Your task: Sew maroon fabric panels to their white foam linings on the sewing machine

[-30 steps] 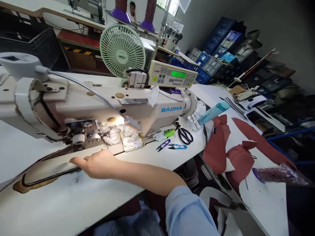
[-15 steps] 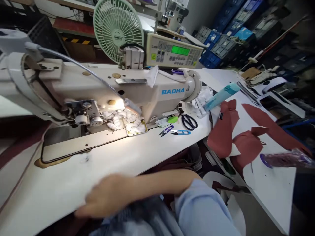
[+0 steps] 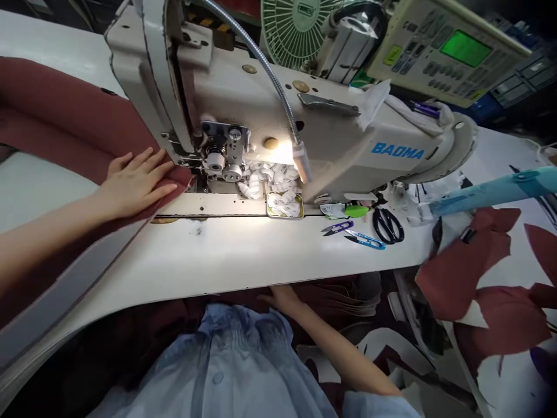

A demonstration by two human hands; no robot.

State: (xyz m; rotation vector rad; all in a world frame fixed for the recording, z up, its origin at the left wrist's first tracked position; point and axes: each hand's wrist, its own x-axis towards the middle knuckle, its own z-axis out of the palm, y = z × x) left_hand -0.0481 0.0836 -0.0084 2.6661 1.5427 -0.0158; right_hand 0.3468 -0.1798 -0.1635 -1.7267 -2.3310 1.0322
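My left hand (image 3: 137,181) lies flat with fingers stretched out on dark red fabric (image 3: 61,119), just left of the needle area of the white BAOMA sewing machine (image 3: 278,116). My right hand (image 3: 281,297) is below the front edge of the white table (image 3: 226,261), reaching toward dark red cloth in my lap; its fingers are mostly hidden by the table edge and my blue shirt. A small tin of white labels (image 3: 285,204) sits under the machine's lamp.
Blue and purple thread snips (image 3: 354,233) and black scissors (image 3: 389,223) lie on the table right of the machine. Cut dark red pieces (image 3: 474,273) lie at the right, with a teal bottle (image 3: 491,191) above them. A green fan (image 3: 300,26) and control panel (image 3: 452,55) stand behind.
My right hand left the machine bed and dropped below the table edge. My left hand came into view and settled flat on the red fabric by the needle. The view tilted down and closer.
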